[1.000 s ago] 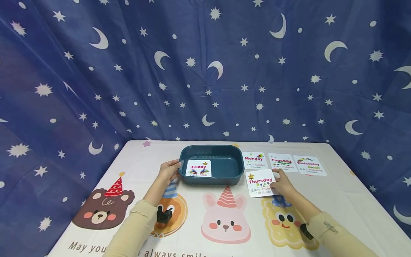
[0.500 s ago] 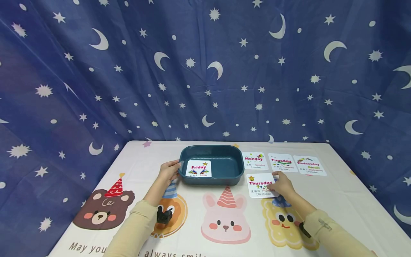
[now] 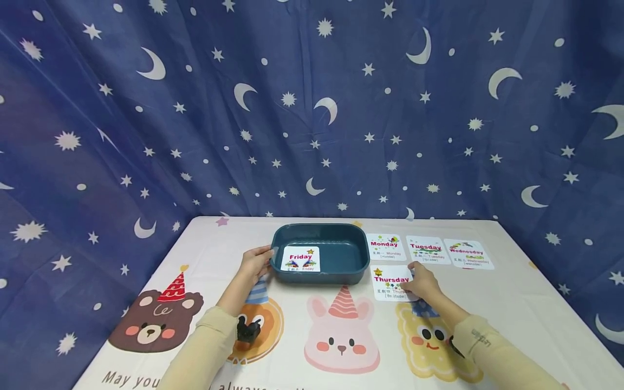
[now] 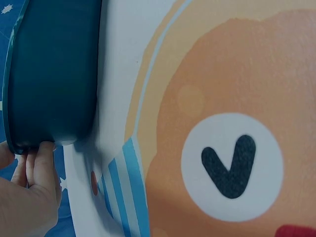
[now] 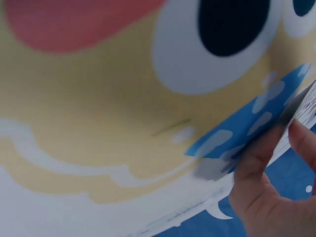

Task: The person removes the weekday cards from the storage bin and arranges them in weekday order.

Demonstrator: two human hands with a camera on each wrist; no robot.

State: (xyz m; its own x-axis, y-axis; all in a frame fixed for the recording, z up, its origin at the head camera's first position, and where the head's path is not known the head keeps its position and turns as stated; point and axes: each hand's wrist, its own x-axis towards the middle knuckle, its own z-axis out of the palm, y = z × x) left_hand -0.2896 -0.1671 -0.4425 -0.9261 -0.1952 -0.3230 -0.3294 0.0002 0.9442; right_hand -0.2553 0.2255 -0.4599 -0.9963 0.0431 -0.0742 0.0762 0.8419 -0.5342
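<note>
Just below the Monday card (image 3: 387, 250), got the Thursday card (image 3: 387, 283) edge-pinched in near-closed right hand (image 3: 423, 281) and the tub (image 3: 322, 278) gripped in curled left hand (image 3: 257, 260), so probably best lay that card square before releasing.

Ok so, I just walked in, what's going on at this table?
A person's left grip holds the left end of a dark teal bin, with the Friday card inside. Their right grip pinches the right edge of the Thursday card, just nearer the person than the Monday card. That one, the Tuesday card and the Wednesday card sit in a row right of the bin.
</note>
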